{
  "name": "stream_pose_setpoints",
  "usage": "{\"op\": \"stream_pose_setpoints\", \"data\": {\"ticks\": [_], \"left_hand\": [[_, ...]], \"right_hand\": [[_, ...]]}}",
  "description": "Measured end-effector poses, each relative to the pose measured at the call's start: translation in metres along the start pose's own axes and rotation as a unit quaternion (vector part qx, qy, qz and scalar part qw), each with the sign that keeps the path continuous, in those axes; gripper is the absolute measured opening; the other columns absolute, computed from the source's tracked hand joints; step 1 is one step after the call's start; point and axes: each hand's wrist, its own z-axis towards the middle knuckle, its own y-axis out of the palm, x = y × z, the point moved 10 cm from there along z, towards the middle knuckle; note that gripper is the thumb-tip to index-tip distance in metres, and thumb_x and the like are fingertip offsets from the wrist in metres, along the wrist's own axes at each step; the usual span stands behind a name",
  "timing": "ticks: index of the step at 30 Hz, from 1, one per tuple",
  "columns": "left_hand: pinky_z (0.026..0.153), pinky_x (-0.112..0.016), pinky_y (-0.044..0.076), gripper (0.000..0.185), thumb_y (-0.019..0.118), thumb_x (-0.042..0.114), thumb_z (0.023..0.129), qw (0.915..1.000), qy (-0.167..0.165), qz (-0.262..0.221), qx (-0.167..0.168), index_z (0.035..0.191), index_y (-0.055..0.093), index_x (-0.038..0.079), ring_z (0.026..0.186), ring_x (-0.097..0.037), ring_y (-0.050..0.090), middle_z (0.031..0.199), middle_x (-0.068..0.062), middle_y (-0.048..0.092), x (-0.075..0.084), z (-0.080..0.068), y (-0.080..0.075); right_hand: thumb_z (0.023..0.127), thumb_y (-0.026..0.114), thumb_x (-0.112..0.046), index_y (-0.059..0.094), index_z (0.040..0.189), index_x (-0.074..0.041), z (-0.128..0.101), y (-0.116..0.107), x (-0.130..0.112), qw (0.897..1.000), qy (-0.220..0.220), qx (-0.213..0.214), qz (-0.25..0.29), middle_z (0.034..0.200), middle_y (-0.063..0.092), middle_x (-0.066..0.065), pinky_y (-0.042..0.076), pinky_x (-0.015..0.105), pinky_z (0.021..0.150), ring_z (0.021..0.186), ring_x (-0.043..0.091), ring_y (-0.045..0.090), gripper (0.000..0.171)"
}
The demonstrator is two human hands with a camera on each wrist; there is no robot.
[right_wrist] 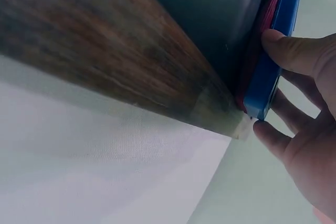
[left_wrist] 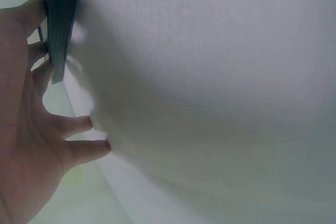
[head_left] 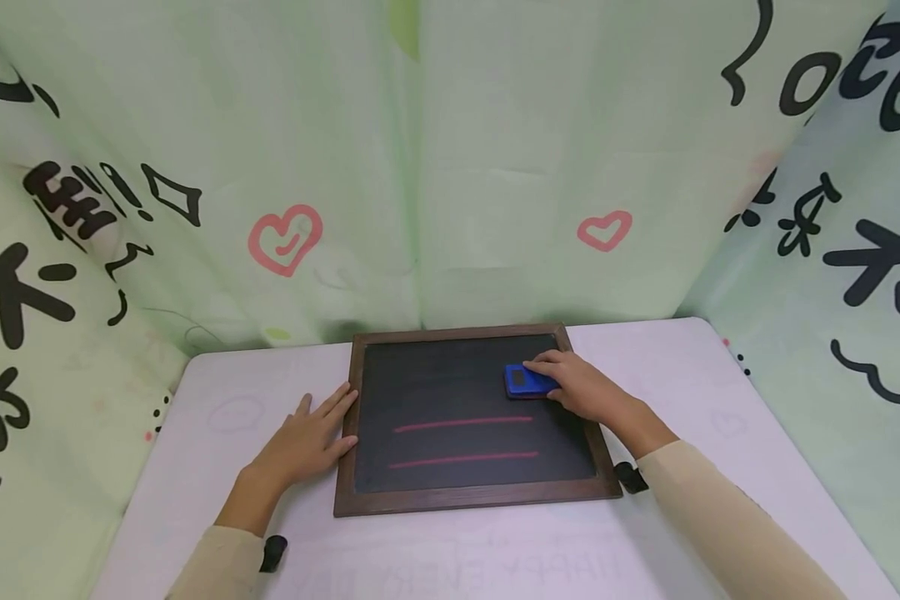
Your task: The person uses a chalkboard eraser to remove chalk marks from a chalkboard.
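Observation:
A small chalkboard with a dark wooden frame (head_left: 343, 467) lies flat on the white table (head_left: 217, 392). Two pink chalk lines (head_left: 461, 423) cross its black surface. My right hand (head_left: 581, 387) grips a blue eraser (head_left: 523, 381) and holds it against the board's upper right area. In the right wrist view the blue eraser (right_wrist: 275, 56) shows a red pad pressed on the board, with the fingers (right_wrist: 294, 56) curled around it. My left hand (head_left: 311, 437) lies flat on the table, fingers straight, touching the frame's left edge (left_wrist: 59, 30).
Pale green cloth walls (head_left: 420, 167) printed with black characters and pink hearts enclose the table at the back and on both sides. Bare white table surface lies left, right and in front of the board.

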Motion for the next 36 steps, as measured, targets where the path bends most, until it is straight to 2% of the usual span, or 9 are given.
{"op": "stream_pose_setpoints", "data": {"ticks": [7, 16, 23, 30, 36], "left_hand": [[0.098, -0.079, 0.042, 0.069, 0.057, 0.045, 0.104, 0.9999, 0.005, 0.004, 0.009, 0.163, 0.034, 0.016, 0.138, -0.068, 0.035, 0.170, -0.005, 0.030, -0.001, 0.000, 0.000], [0.100, -0.079, 0.041, 0.069, 0.057, 0.044, 0.104, 1.0000, 0.001, 0.003, 0.007, 0.163, 0.033, 0.017, 0.139, -0.068, 0.034, 0.171, -0.005, 0.029, -0.002, 0.001, 0.002], [0.100, -0.079, 0.041, 0.069, 0.057, 0.043, 0.104, 1.0000, 0.001, 0.005, 0.008, 0.163, 0.033, 0.016, 0.139, -0.068, 0.034, 0.171, -0.006, 0.029, -0.001, 0.000, 0.001], [0.100, -0.079, 0.040, 0.070, 0.057, 0.044, 0.104, 1.0000, -0.001, 0.005, 0.007, 0.163, 0.033, 0.016, 0.140, -0.068, 0.034, 0.171, -0.005, 0.029, -0.003, 0.001, 0.000], [0.102, -0.079, 0.039, 0.072, 0.056, 0.046, 0.105, 1.0000, -0.006, 0.000, -0.001, 0.164, 0.029, 0.015, 0.141, -0.067, 0.032, 0.172, -0.005, 0.026, -0.004, 0.002, 0.002]], "right_hand": [[0.090, 0.076, 0.000, 0.058, 0.144, 0.000, 0.008, 0.004, -0.008, 1.000, -0.015, 0.000, -0.004, 0.139, 0.060, 0.023, 0.051, 0.057, 0.103, 0.125, 0.045, 0.058, 0.057], [0.092, 0.077, -0.007, 0.058, 0.146, -0.003, 0.028, 0.012, -0.036, 0.999, -0.035, -0.012, -0.014, 0.140, 0.060, 0.019, 0.053, 0.054, 0.098, 0.120, 0.041, 0.060, 0.057], [0.094, 0.076, -0.014, 0.056, 0.150, -0.008, 0.051, 0.022, -0.068, 0.998, -0.041, -0.040, -0.032, 0.145, 0.058, 0.015, 0.053, 0.056, 0.098, 0.124, 0.039, 0.058, 0.059], [0.098, 0.072, -0.020, 0.049, 0.155, -0.015, 0.079, 0.034, -0.105, 0.996, -0.042, -0.072, -0.034, 0.151, 0.053, 0.010, 0.049, 0.055, 0.106, 0.132, 0.036, 0.054, 0.061], [0.100, 0.070, -0.026, 0.047, 0.157, -0.019, 0.103, 0.043, -0.138, 0.993, -0.053, -0.088, -0.065, 0.153, 0.052, 0.007, 0.050, 0.051, 0.106, 0.133, 0.034, 0.054, 0.061]]}}
